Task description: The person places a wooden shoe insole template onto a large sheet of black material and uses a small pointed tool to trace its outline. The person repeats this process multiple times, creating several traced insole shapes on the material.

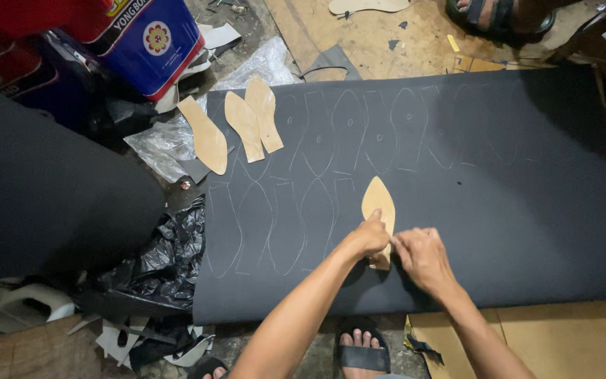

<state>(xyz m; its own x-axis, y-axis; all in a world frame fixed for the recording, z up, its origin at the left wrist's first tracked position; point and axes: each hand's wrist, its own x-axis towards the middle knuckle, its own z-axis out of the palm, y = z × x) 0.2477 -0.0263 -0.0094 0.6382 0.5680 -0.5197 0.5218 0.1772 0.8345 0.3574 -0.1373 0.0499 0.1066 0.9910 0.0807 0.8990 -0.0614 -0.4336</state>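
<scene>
Tan template [378, 200] (both hands [369, 237] pressing).

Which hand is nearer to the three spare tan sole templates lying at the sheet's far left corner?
Left. The left hand presses the tan template on the dark sheet, on the side toward the three spare templates. The right hand sits just beyond it, farther away.

black sheet [499, 203]: matt, smooth foam-like | sole template [378, 203]: tan matt card | plastic wrap [170, 144]: clear, crinkled, glossy
</scene>
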